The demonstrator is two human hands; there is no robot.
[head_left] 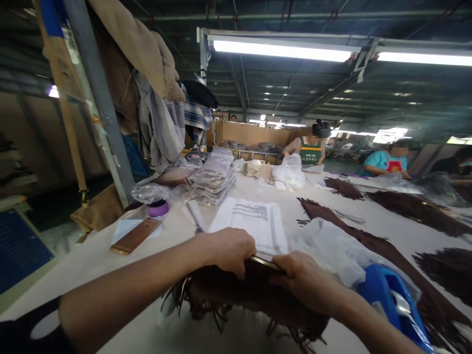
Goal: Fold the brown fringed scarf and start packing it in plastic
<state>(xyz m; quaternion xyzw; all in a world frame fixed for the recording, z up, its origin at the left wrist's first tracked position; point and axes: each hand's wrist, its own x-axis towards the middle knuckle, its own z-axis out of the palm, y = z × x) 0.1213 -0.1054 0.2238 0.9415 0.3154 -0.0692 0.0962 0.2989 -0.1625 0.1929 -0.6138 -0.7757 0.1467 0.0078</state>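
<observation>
Dark brown fringed piece (236, 300) lies at near edge of desk (110, 255), fringe spilling toward the person. Left hand (230, 250) clamps down over its stiff top band, fingers curled round it; right hand (304, 282) grips same band just beside, knuckles up. Both hands closed on it, nearly touching. Blue tape dispenser (391, 300) sits right by the right forearm, w/ crumpled clear plastic bag (332, 248) just behind. White printed sheet (254, 221) lies beyond the hands. Phone (136, 236) near left edge, purple tape roll (158, 208) behind it. Stack of bagged items (214, 179) further back. More brown fringed pieces (416, 209) spread along right side. Other people at far end.
</observation>
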